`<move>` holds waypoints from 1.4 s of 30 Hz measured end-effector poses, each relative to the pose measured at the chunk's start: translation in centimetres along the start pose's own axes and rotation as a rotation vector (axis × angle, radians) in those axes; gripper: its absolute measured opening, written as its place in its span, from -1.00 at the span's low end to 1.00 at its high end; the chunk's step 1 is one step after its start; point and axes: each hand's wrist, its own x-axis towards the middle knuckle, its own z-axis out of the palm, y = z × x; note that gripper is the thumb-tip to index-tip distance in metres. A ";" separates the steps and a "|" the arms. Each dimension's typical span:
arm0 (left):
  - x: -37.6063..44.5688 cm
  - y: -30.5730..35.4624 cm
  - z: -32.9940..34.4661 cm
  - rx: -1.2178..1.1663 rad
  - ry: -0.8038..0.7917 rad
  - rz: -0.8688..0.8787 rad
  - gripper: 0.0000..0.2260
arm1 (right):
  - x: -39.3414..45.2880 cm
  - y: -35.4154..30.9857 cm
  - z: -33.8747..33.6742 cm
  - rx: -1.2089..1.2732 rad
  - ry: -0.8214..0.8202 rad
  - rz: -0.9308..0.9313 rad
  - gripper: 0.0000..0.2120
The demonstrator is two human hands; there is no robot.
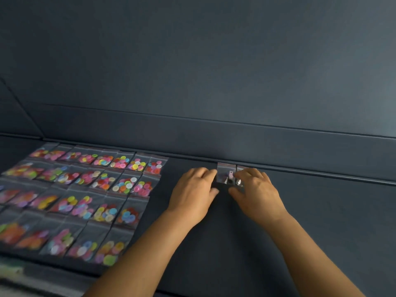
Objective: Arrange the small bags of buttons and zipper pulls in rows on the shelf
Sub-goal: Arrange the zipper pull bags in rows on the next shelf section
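Two small clear bags sit side by side at the back edge of the shelf (321, 221), against the raised ledge (300, 151). The left bag (225, 172) shows a pale pink piece and darker bits, likely zipper pulls; the right bag (240, 175) shows something metallic, half hidden. They look like the start of a new row, pushed to the ledge so it runs straight.

Left hand (192, 196): palm down, fingers (205, 174) curled narrow at the left bag's left edge, thumb tucked under toward its lower corner. Seems to be squaring it up.

Right hand (257, 194): palm down, fingers (246, 173) bent narrow over the right bag, thumb reaching in from below. Pinching or only pressing, cannot tell; contents blurred.

Both forearms come in from the lower edge, angling toward each other.

Well apart to the left, the button bags (90, 194) lie in tight rows, edges overlapping, bright mixed colours. Bare shelf lies between that block and the two bags, so the sorts are probably being kept separate.
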 end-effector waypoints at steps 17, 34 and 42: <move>-17.2 -11.0 -7.9 0.079 0.123 -0.370 -0.46 | -5.6 -16.2 5.6 0.036 -0.189 -0.424 -0.44; -31.1 -31.4 -18.3 0.102 0.159 -0.451 -0.45 | -10.1 -42.1 16.5 0.055 -0.265 -0.500 -0.41; -33.7 -38.0 -21.5 0.105 0.225 -0.501 -0.46 | -8.9 -50.1 19.2 0.033 -0.266 -0.565 -0.41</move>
